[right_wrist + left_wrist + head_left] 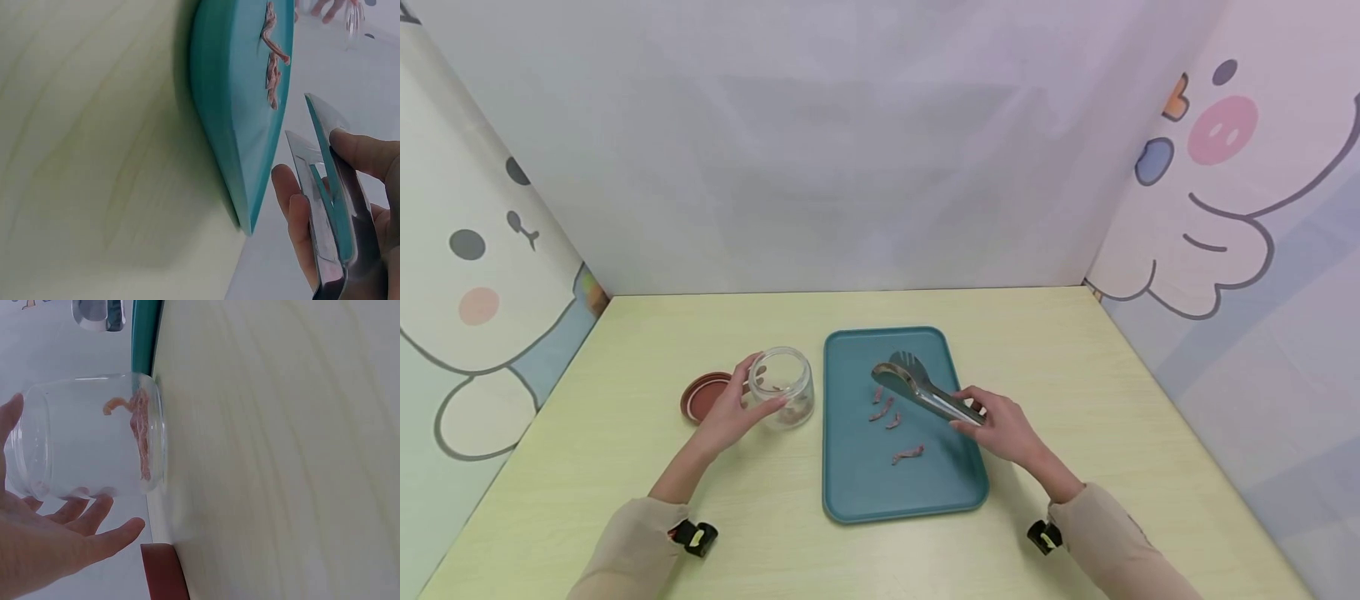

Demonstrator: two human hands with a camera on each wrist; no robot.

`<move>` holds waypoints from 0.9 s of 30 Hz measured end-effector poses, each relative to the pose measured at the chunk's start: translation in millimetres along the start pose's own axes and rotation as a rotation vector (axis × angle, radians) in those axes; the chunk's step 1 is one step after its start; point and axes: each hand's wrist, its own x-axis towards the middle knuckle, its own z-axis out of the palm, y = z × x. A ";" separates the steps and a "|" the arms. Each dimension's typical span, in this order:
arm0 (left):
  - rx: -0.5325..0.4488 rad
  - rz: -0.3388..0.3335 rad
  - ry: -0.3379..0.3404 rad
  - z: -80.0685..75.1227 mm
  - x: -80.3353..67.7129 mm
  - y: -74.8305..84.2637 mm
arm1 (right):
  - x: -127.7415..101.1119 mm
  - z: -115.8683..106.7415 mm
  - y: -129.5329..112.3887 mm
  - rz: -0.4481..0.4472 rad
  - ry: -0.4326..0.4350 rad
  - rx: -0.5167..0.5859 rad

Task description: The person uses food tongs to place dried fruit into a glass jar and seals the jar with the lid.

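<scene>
Your L hand (730, 417) grips glass jar (793, 387); your R hand (1003, 427) holds metal tongs (934, 400) above tray (861, 487) w/ reddish strips (907, 454) btwn hands.

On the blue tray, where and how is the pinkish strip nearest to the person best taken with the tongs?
Take the strip probably best at its middle, tongs coming from above, one tip per long side: it lies roughly left to right on the tray, apart from the other pieces.
</scene>
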 end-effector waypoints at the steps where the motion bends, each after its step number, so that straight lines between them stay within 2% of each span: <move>1: 0.002 0.000 -0.001 -0.2 -0.1 0.0 | -0.7 1.4 -0.6 0.008 -0.004 -0.001; 15: -0.015 0.012 -0.003 -0.3 0.1 -0.4 | 3.0 7.2 -16.5 0.016 -0.028 -0.115; 27: -0.009 0.002 -0.006 -0.1 -0.3 -0.4 | 9.6 5.9 -19.4 -0.053 -0.068 -0.118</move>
